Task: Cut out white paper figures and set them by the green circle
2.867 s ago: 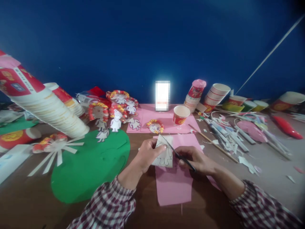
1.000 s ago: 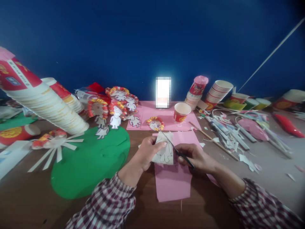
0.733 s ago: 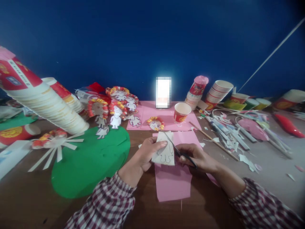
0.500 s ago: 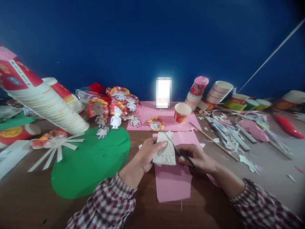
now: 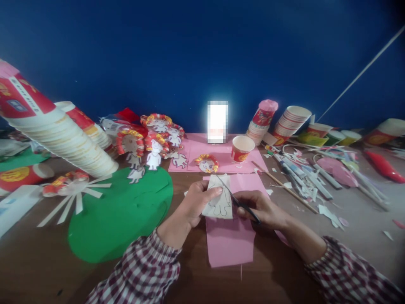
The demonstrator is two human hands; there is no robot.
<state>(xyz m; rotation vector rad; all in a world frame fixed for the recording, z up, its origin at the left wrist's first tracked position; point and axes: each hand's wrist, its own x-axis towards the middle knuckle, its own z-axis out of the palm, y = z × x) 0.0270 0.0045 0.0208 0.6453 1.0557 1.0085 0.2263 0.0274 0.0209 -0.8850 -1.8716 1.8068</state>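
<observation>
My left hand pinches the left side of a white piece of paper, thumb on top. A small figure is outlined on the paper in dark line. My right hand grips dark-handled scissors, whose blades lie slantwise across the paper's upper right part. Below the hands lies a pink paper sheet. Just beyond them, a round doll face with a red and yellow rim rests on pink paper, beside a red and white paper cup.
A green paper disc lies left, near a leaning stack of paper cups and several cut-out figures. At right are a wooden stick, glue tubes, scraps and more cup stacks. A bright blurred screen stands behind.
Both hands stay in nearly the same place. The paper and scissors have shifted only very slightly.
</observation>
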